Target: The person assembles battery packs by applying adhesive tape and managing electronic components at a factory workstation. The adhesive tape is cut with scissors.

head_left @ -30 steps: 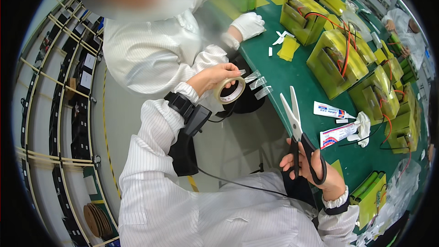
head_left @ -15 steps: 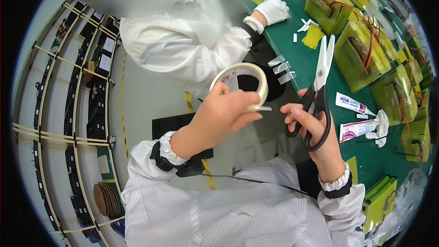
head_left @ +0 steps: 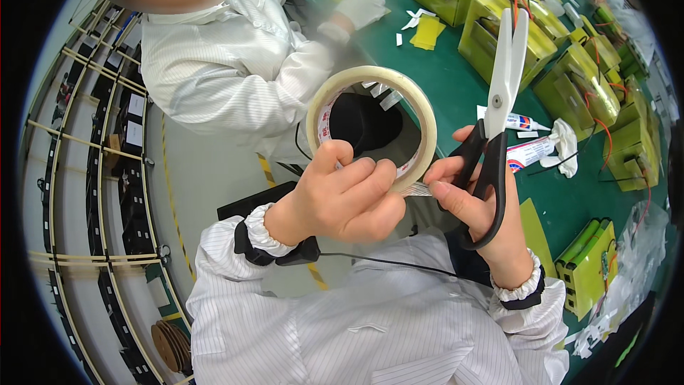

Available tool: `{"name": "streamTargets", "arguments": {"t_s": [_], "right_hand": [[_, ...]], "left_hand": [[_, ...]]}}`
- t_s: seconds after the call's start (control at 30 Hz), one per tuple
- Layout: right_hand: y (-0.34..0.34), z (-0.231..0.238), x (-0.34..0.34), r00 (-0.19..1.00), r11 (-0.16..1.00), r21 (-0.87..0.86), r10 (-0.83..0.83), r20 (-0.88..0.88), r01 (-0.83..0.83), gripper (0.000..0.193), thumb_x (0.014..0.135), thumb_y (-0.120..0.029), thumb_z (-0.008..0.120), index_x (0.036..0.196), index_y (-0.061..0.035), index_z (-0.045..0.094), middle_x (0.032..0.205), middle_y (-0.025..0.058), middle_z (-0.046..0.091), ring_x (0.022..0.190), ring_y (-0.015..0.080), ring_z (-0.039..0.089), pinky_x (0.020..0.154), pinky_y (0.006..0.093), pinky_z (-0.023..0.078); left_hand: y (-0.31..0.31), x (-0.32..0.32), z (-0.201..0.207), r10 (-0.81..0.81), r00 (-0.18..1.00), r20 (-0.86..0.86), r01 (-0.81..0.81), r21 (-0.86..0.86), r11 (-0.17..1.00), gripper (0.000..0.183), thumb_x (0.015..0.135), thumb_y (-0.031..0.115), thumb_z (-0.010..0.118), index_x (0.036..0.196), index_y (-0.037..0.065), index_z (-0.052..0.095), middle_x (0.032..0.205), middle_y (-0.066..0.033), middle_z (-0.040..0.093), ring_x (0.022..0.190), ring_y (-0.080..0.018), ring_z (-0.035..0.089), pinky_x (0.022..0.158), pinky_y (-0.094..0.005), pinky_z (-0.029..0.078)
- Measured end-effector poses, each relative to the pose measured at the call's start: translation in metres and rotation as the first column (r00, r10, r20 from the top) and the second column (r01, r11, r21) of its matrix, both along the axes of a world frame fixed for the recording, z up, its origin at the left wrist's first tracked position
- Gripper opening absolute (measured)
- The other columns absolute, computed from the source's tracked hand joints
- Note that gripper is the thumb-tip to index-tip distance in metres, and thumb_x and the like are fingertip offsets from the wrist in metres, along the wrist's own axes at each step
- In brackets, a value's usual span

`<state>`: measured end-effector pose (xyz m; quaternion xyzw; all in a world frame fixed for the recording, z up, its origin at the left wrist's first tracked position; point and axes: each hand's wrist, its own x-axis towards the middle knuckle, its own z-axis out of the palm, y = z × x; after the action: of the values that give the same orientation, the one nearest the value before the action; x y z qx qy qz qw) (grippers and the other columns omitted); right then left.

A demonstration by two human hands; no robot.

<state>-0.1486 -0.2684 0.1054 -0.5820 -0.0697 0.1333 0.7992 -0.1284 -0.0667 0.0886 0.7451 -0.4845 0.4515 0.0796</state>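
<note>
My left hand [head_left: 342, 196] grips the lower rim of a roll of clear tape [head_left: 427, 125], which stands upright over the gap beside the table. A short tape end [head_left: 416, 190] runs from the bottom of the roll to my right hand [head_left: 491, 210], whose thumb and fingertips pinch it. That same hand also carries black-handled scissors [head_left: 496, 103] by the loops. Their blades point up and lie almost together, slightly parted at the tips. Part of the handle is hidden behind my fingers.
On the green table [head_left: 463, 89] lie two white tubes, a near one [head_left: 529, 153] and a far one, beside a crumpled tissue [head_left: 565, 146]. Yellow-wrapped battery packs [head_left: 499, 36] with red wires line the far side. A co-worker's gloved hand [head_left: 360, 8] rests there. Shelves [head_left: 107, 164] stand left.
The roll has come up closer and turned more face-on. My hands have drawn together, and my right fingers now pinch the tape end. The view has shifted; the co-worker's gloved hand appears farther left.
</note>
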Motion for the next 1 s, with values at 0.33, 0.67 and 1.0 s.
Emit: {"name": "streamTargets", "arguments": {"t_s": [0.33, 0.67, 1.0], "right_hand": [[-0.02, -0.008, -0.01, 0.984, 1.0, -0.003, -0.01, 0.177, 0.011, 0.052, 0.074, 0.007, 0.062, 0.117, -0.0049, 0.035, 0.089, 0.0075, 0.06, 0.066, 0.0059, 0.047, 0.062, 0.0189, 0.041], [-0.032, -0.02, -0.016, 0.964, 0.979, -0.203, 0.029, 0.265, 0.026, 0.059, 0.074, 0.002, 0.067, 0.122, -0.0062, 0.034, 0.084, 0.0041, 0.059, 0.07, 0.0085, 0.053, 0.065, 0.0223, 0.044], [-0.034, -0.018, -0.018, 0.924, 0.881, -0.409, -0.075, 0.376, 0.238, 0.052, 0.074, 0.005, 0.065, 0.117, -0.0049, 0.038, 0.079, 0.0065, 0.061, 0.063, 0.0096, 0.054, 0.058, 0.0217, 0.042]], "left_hand": [[-0.022, -0.004, 0.01, -0.024, 0.998, -0.056, 0.027, 0.055, 0.998, 0.028, 0.063, 0.005, 0.06, 0.086, 0.011, 0.045, 0.079, -0.0058, 0.056, 0.05, -0.0115, 0.041, 0.055, -0.0275, 0.029], [-0.042, -0.009, 0.017, 0.053, 0.994, -0.099, -0.037, 0.16, 0.986, 0.019, 0.064, 0.01, 0.063, 0.079, 0.009, 0.052, 0.069, -0.0014, 0.05, 0.048, -0.0099, 0.04, 0.052, -0.027, 0.027], [-0.044, -0.018, 0.021, 0.075, 0.577, -0.813, -0.001, 0.091, 0.996, 0.011, 0.079, 0.015, 0.062, 0.088, 0.01, 0.059, 0.063, -0.0003, 0.052, 0.047, -0.011, 0.047, 0.048, -0.026, 0.035]]}}
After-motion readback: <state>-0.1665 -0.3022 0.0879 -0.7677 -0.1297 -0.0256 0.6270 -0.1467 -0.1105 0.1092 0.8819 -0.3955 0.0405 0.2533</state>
